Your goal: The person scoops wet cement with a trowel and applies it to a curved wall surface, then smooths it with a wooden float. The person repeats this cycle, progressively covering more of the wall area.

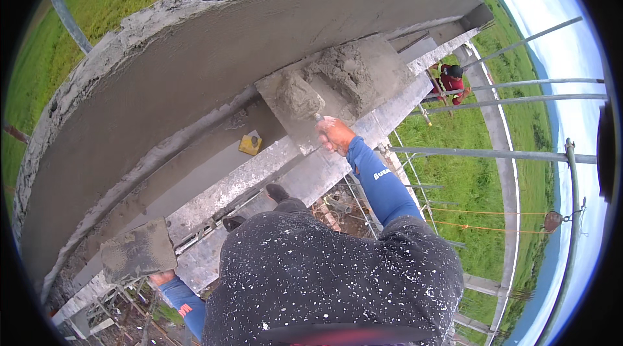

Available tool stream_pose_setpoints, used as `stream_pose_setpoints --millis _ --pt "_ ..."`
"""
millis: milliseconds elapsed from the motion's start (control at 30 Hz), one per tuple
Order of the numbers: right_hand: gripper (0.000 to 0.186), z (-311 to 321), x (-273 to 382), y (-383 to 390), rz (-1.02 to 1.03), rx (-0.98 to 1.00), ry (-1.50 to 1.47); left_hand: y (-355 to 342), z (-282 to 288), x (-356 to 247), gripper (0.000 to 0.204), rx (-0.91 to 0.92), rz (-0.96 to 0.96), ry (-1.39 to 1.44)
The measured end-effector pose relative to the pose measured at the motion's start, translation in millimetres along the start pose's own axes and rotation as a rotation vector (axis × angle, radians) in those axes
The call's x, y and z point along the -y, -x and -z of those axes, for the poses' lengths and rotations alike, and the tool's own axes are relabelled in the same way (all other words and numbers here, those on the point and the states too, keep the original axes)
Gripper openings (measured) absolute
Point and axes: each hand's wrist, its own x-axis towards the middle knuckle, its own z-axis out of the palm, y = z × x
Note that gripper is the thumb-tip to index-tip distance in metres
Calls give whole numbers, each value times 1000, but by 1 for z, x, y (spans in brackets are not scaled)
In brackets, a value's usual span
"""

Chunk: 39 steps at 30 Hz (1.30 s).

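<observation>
My right hand [335,135] is closed round the handle of a trowel [318,116]; its blade is covered by a lump of wet mortar [298,94]. The trowel is over a flat board [276,103] that bears a larger heap of grey mortar [344,77]. Low on the left, my left hand [162,277] grips a mortar hawk [137,252], a square plate smeared with a thin grey layer. Its fingers are partly hidden beneath the plate.
A curved, plastered wall [214,38] with a rough top runs along the far side. Between it and the plank [324,174] under my feet lies a yellow block-like tool [250,143]. Scaffold pipes [493,153], a pulley [553,221] and a person in red [450,83] are on the right.
</observation>
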Motion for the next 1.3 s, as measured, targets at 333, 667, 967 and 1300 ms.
stream_pose_setpoints --millis 333,667,967,1300 --pt "17 -215 32 78 119 439 205 -57 -44 24 48 186 309 125" --pt "34 -418 -18 128 996 198 1440 -63 -109 47 50 190 294 537" --pt "28 -465 10 162 1171 428 1183 -59 -48 -5 59 298 66 570" --pt "27 -463 3 23 765 653 826 65 46 -67 75 -260 -403 566"
